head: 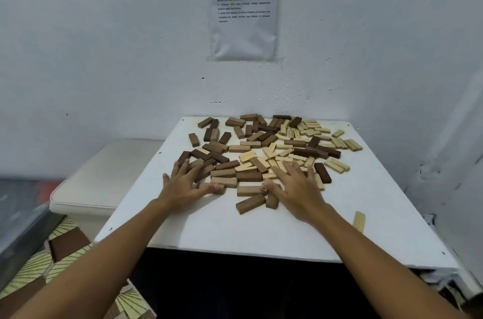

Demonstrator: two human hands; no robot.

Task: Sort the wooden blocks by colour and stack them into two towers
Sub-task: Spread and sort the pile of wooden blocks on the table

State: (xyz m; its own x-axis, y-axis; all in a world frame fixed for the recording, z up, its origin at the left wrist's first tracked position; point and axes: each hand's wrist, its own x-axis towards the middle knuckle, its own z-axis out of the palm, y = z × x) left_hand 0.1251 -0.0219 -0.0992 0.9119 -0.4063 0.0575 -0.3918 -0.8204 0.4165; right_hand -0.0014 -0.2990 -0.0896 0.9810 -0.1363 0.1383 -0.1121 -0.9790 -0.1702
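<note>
While my arms reach forward over the near edge, the white counter (261,230) carries a loose scatter of wooden blocks (264,151) across its far half, none of them stacked into a tower. Dark brown blocks (209,154) crowd mostly to the left and far middle, pale blocks (313,130) gather to the far right, and the two colours mix in the middle. My left hand (183,183) lies flat with fingers spread on the dark pieces at the pile's near-left edge, gripping nothing. My right hand (298,193) is likewise spread and flat, pressing on pale and tan pieces at the near-right of the pile, holding none.

One pale block (358,220) lies alone near the right edge, well apart from the rest. Just near of the pile, between my hands, a tan block (250,203) sits slightly askew.

All the blocks are smooth rectangular bars with squared ends. The counter top is a matt white board with small dark screw spots by its corners. Behind it stands a rough, white-painted wall with a wrinkled printed sheet (245,5) stuck up. To the left sits a low cream cushioned seat (104,175), and near-left a patterned floor (39,266) shows.
</note>
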